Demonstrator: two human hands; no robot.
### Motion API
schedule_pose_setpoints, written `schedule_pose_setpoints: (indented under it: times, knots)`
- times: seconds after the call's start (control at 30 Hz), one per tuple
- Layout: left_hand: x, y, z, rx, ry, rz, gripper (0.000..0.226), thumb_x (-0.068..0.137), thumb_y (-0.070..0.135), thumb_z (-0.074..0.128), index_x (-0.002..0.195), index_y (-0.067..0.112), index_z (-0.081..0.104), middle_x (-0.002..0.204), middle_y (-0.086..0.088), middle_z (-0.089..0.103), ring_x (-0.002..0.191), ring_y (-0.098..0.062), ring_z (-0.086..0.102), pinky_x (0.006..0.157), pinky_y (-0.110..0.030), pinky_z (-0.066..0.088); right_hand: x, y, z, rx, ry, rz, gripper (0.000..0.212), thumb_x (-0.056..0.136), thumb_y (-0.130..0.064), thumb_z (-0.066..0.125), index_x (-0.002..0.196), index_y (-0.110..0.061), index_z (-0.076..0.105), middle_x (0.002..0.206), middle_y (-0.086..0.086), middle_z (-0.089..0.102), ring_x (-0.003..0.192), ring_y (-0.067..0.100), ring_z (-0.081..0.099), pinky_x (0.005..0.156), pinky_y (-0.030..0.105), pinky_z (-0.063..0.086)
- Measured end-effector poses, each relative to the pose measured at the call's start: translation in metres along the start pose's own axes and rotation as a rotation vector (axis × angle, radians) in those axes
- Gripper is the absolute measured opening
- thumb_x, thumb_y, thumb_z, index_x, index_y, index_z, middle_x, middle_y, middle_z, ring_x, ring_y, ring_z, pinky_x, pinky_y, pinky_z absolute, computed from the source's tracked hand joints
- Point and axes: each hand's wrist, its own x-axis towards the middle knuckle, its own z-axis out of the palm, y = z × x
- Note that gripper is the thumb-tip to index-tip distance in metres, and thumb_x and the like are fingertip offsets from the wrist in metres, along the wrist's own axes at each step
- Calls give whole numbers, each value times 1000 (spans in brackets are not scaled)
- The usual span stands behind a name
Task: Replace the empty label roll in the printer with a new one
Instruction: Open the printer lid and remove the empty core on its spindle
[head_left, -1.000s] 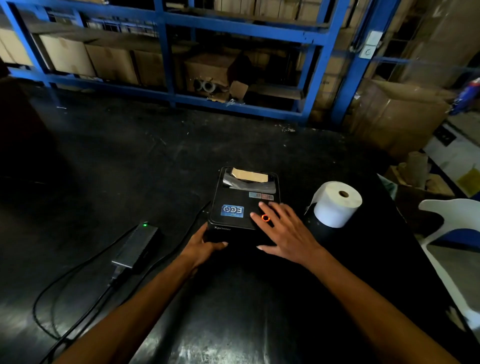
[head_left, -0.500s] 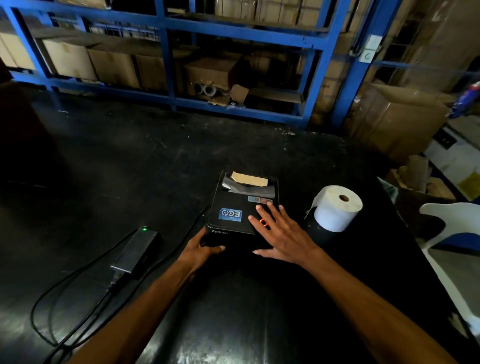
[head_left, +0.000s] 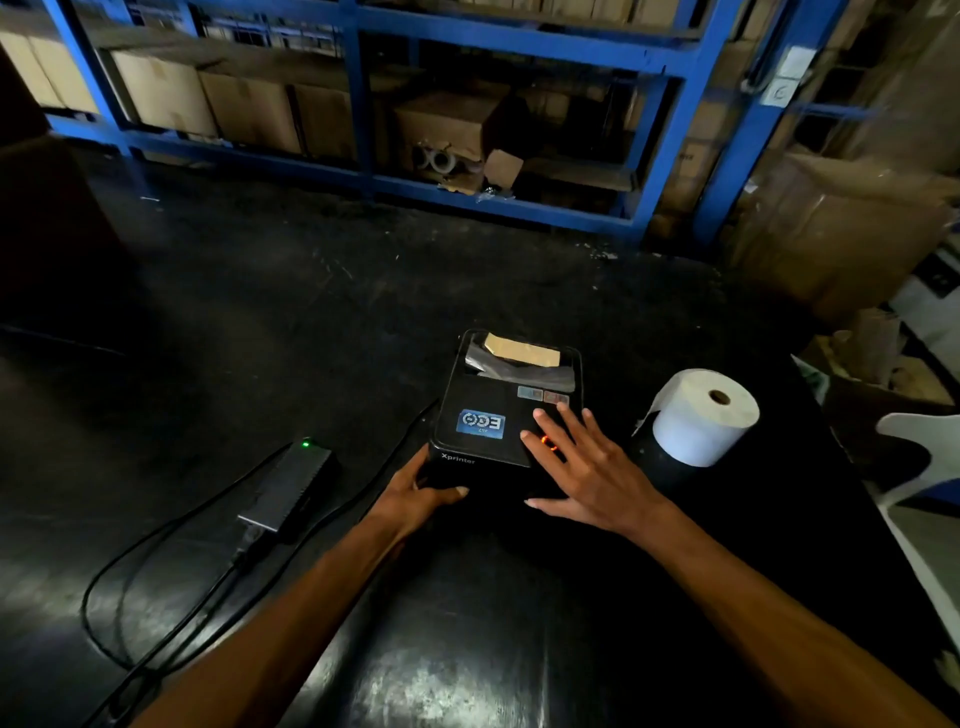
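Note:
A black label printer (head_left: 493, 410) sits on the dark table, lid down. A brown cardboard core (head_left: 522, 353) shows through the clear window at its far end. My left hand (head_left: 421, 493) grips the printer's near left corner, thumb along its front face. My right hand (head_left: 582, 467) lies flat on the lid's near right part with fingers spread straight, partly covering a glowing orange ring. A full white label roll (head_left: 701, 421) stands on end just right of the printer, loose paper tail hanging off its left side.
A black power adapter (head_left: 291, 483) with a green light lies left of the printer, its cables (head_left: 156, 613) looping toward the table's near left. Blue shelving (head_left: 519, 202) with cardboard boxes runs behind the table. A white chair (head_left: 919, 441) stands at the right edge.
Both hands stay on the printer with hardly any shift. The view has tilted slightly, so the printer sits a little lower in frame.

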Motion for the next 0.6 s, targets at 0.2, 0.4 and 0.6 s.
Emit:
schedule_pose_setpoints:
  times: [0.2,0.4,0.6]
  knots:
    - [3,-6,-2,8,24,47,56,66,7,82,103,45,64,101,10,75,99,-8,68,79,-23,55,17,30,-24,129,211,79,70,72,-45,77,122,1,61,122,22,64,110,38,63,84,51,56]
    - [9,-4,-5,59,22,35,74,57,18,87,119,37,52,111,8,66,103,-11,64,89,-32,53,41,66,-41,303,331,372,67,77,-40,76,127,-1,57,124,19,62,113,32,61,96,41,50]
    - [11,-5,-7,121,15,30,87,55,22,88,130,26,45,116,6,63,107,-12,62,91,-30,51,84,99,-30,731,288,784,63,87,-40,65,140,-10,45,147,17,41,135,31,39,110,42,36]
